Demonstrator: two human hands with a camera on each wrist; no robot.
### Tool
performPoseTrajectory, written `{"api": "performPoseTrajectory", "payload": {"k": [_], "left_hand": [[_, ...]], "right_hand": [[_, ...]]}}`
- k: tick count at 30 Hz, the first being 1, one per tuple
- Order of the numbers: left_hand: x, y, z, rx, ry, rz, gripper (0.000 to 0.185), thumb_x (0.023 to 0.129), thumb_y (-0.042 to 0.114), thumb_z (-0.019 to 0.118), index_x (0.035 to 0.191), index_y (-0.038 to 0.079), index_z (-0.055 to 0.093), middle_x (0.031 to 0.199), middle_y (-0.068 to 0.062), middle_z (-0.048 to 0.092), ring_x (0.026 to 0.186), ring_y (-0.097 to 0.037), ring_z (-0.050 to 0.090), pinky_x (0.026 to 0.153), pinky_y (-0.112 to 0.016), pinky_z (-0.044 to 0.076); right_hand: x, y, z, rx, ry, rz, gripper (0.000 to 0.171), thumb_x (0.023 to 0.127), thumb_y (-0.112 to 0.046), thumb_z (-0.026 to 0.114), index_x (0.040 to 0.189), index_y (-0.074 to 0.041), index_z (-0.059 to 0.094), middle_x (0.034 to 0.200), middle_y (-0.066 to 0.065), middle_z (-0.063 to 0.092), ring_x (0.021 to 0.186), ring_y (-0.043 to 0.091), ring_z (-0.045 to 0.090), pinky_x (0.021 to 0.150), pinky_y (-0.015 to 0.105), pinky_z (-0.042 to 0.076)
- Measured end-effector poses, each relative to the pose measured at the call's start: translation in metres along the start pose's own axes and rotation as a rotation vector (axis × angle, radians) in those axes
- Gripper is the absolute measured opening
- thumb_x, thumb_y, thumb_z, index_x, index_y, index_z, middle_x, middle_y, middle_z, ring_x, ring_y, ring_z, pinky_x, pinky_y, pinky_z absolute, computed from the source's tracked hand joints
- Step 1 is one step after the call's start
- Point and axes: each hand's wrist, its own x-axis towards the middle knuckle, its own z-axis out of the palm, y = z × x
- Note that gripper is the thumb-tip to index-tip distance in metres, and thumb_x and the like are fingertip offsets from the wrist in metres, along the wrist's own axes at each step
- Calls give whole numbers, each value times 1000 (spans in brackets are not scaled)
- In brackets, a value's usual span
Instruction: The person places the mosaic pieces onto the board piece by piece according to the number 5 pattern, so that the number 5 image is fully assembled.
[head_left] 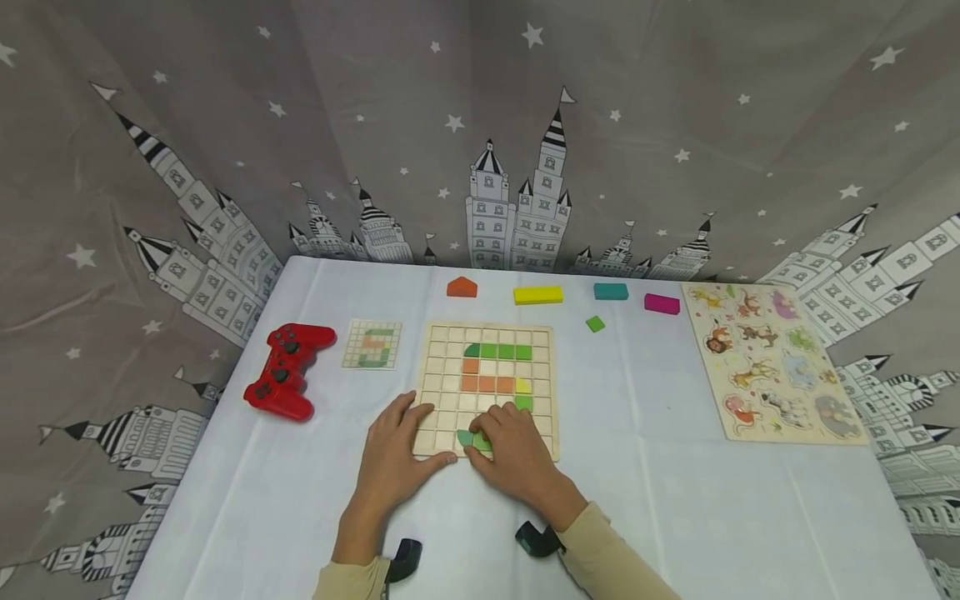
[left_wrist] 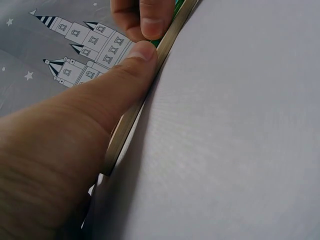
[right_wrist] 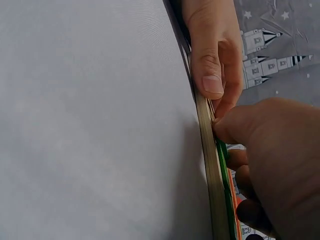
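A square wooden grid board [head_left: 444,367] lies on the table, bearing green, orange and yellow tiles. My left hand [head_left: 393,454] rests at its near-left corner, fingers along the left side and thumb at the near edge. At the near row my right hand [head_left: 517,454] pinches a green square tile [head_left: 482,442] between thumb and fingertips, partly covering it. A darker green curved tile [head_left: 464,437] lies just left of that one. In the right wrist view, green tiles [right_wrist: 223,162] show along the board's edge below the right fingers.
Left of the board lie a small pattern card [head_left: 372,344] and a red game controller [head_left: 288,371]. Behind are an orange block [head_left: 462,287], yellow block [head_left: 537,295], teal block [head_left: 611,292], magenta block [head_left: 662,304] and loose green tile [head_left: 596,324]. An animal puzzle [head_left: 772,362] lies right.
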Motion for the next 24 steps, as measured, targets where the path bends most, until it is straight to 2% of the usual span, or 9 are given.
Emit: {"api": "performPoseTrajectory", "payload": {"k": [12,24], "left_hand": [[-1,1,-2,-4,-11,-20,84,72,54,87,140,14,57,159,-14,39,148,-36,35,120,-61,32],[0,0,1,-5,-7,-23,84,72,55,88,140,16,57,159,-12,39,148,-36,35,120,-61,31]], "right_hand": [[1,-1,0,23,-6,-3,16,90,-33,74,98,-22,68,82,-11,55,77,9,41,70,24,31],[2,-8,-1,77,4,96,15,85,-31,76,94,-21,70,80,-10,56,76,9,40,69,23,28]]}}
